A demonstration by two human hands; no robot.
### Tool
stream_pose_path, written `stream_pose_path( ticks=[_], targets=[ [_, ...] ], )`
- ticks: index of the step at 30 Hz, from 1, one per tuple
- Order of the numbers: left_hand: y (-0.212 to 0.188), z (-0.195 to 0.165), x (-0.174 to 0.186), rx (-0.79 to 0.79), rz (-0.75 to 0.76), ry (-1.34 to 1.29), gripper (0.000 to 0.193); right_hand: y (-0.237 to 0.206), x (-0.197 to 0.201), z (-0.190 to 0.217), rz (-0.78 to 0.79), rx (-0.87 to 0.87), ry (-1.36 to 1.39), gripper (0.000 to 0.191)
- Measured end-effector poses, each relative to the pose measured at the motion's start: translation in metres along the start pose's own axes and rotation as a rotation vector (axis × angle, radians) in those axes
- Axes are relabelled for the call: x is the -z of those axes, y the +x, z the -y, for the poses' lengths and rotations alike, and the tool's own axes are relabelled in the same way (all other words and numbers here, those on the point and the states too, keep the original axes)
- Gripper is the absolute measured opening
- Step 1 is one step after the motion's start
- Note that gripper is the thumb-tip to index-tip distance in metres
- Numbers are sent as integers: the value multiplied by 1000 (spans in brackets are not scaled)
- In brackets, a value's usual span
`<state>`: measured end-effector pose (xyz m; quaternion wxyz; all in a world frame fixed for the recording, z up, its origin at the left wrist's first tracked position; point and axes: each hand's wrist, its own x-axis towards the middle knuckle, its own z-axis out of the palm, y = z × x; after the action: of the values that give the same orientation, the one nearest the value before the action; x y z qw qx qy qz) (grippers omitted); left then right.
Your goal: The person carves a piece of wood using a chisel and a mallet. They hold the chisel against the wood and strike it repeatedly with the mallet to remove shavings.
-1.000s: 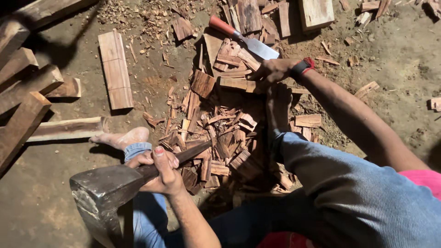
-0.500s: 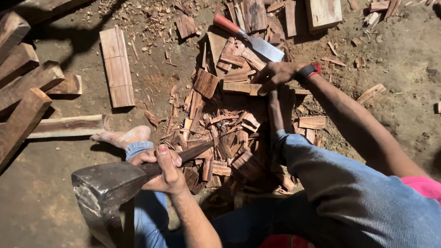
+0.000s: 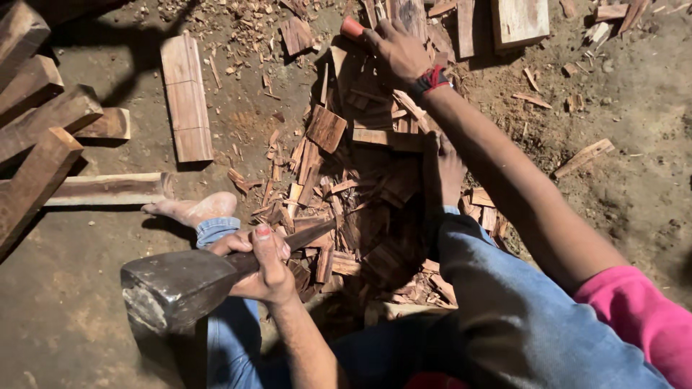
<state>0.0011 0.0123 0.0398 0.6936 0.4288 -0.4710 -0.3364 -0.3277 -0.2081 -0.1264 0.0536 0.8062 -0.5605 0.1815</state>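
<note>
My left hand (image 3: 263, 263) is closed around the wooden handle of a heavy metal axe head (image 3: 173, 288), held low over my left knee. My right hand (image 3: 400, 50), with a red band at the wrist, reaches far forward and lies curled over a red-handled chopping knife (image 3: 352, 27). Only the knife's red grip end shows; the blade is hidden under the hand. A heap of split reddish wood pieces (image 3: 360, 187) lies between my legs on the dirt.
My bare feet (image 3: 191, 210) (image 3: 450, 169) flank the heap. A flat plank (image 3: 186, 97) lies to the left. Thick beams (image 3: 36, 130) are stacked at the far left, a pale board (image 3: 519, 21) at the top right. Chips litter the dirt floor (image 3: 620, 194).
My right hand has moved forward from the heap's edge onto the red-handled knife, covering its blade. The left hand and axe head have stayed where they were.
</note>
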Motion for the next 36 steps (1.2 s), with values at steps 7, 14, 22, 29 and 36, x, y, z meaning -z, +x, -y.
stream_pose_path(
  ticks=[7, 14, 22, 29, 36],
  targets=[
    [1, 1, -3, 51, -8, -14, 26, 8, 5, -5, 366, -302, 135, 76],
    [1, 1, -3, 2, 16, -39, 26, -6, 91, 12, -488, -7, 555, 83],
    [1, 4, -2, 53, -20, -53, 28, -35, 149, 77, -329, -210, 1334, 41],
    [-2, 2, -3, 33, -8, -18, 28, -54, 151, 85, -250, -189, 1419, 51],
    [-1, 1, -4, 20, 10, -12, 28, -56, 145, 86, -401, -211, 1145, 54]
  ],
)
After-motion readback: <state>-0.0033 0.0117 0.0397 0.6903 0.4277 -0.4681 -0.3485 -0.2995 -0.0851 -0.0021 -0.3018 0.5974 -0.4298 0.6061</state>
